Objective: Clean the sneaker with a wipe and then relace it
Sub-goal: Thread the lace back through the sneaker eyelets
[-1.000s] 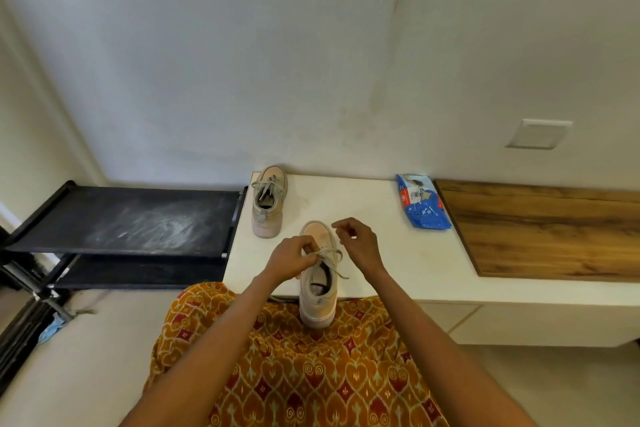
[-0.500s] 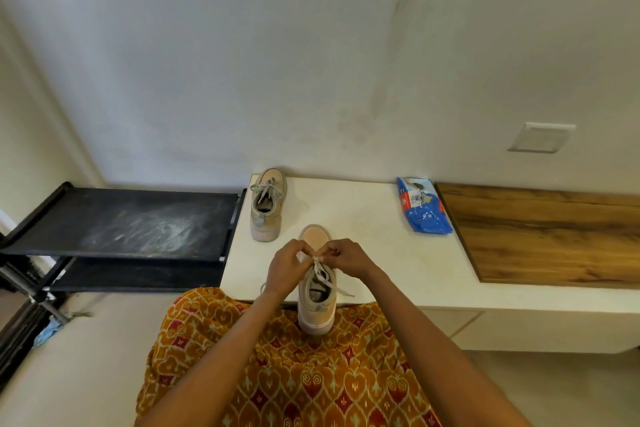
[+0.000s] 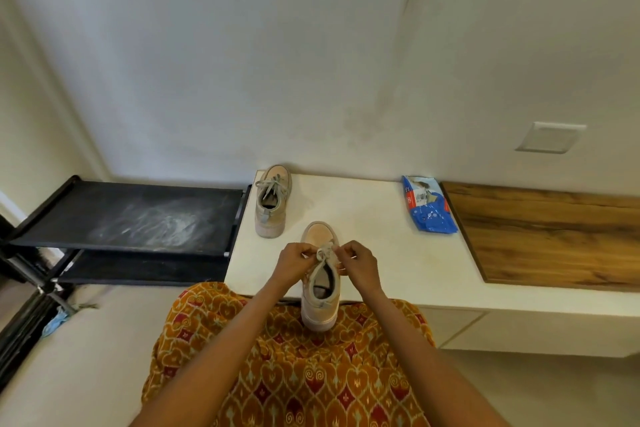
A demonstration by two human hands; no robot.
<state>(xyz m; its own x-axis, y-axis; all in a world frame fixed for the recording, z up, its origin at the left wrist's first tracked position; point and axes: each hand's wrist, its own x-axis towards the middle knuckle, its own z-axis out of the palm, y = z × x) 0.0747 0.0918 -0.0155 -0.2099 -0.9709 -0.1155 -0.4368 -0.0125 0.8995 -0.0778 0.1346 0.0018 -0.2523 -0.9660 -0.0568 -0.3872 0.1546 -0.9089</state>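
Observation:
A beige sneaker [image 3: 320, 302] lies on the front edge of the white counter [image 3: 381, 253], toe pointing away, heel overhanging my patterned lap. My left hand [image 3: 294, 262] and my right hand [image 3: 358, 262] pinch the grey lace [image 3: 325, 250] on either side of the tongue, and a small knot or loop shows between the fingers. The second beige sneaker [image 3: 272, 201], laced, stands at the counter's back left. A blue wipes packet [image 3: 429, 204] rests at the back of the counter to the right.
A wooden board [image 3: 554, 236] covers the counter's right part. A dusty black shelf rack [image 3: 138, 218] stands left of the counter. A white wall plate [image 3: 550, 137] sits on the wall. A bluish scrap [image 3: 57, 321] lies on the floor at the left.
My hands came together over the sneaker's tongue, then drew slightly apart, pulling the lace into a knot. The view shifted slightly.

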